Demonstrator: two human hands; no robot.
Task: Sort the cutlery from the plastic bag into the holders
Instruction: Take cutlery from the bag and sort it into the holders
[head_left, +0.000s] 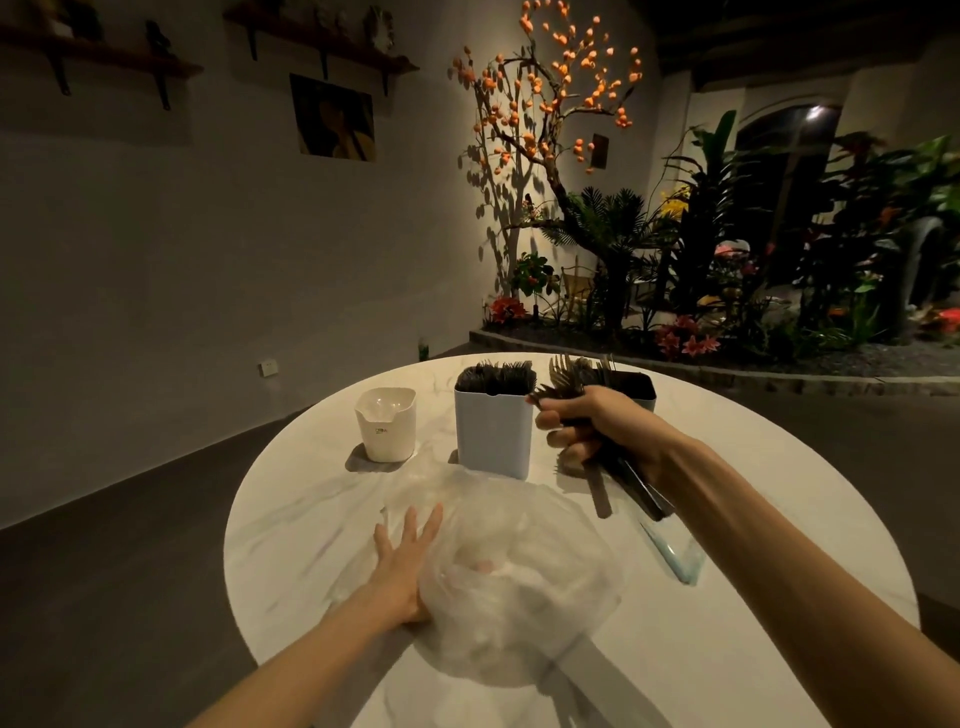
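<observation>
A crumpled clear plastic bag (514, 577) lies on the round white table (311, 519). My left hand (402, 566) rests flat with fingers spread at the bag's left side, partly under the plastic. My right hand (592, 431) is closed on a bundle of dark plastic cutlery (623, 473), fork heads pointing up and left, handles hanging toward me. It hovers in front of the right holder (641, 389), which holds a few forks. The middle pale-blue holder (493, 431) is packed with dark cutlery. The small white holder (387, 423) on the left looks empty.
A clear strip with a blue edge (670, 556) lies on the table right of the bag. Dark floor surrounds the table. A planter bed with flowers and a lit tree (675, 291) stands beyond the far edge.
</observation>
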